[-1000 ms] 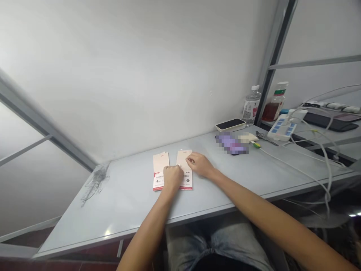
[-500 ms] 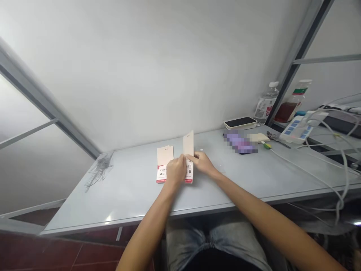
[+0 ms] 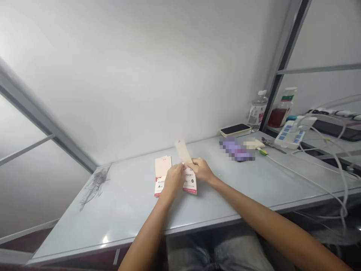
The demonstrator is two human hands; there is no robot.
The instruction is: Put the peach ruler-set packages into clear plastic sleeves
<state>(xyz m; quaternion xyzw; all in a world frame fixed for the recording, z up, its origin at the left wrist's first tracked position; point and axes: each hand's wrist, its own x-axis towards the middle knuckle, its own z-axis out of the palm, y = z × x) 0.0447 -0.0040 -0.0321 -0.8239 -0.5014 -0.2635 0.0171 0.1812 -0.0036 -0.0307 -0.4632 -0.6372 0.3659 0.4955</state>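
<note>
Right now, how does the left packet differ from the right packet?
The left packet lies on the desk, while the left hand and right hand hold the right packet. The left packet's top lies straight; the right packet's top slants toward the picture's upper left. Both have a pale top, a printed white lower part and a red bottom strip.

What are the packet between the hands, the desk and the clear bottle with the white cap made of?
The packet looks like card or paper: thin, pale and matt up top, printed below; I can't tell whether film covers it.
The desk is smooth, grey and semi-gloss, catching glare near its front edge: perhaps painted metal or laminate.
The bottle is probably glossy plastic, see-through near its top.
</note>
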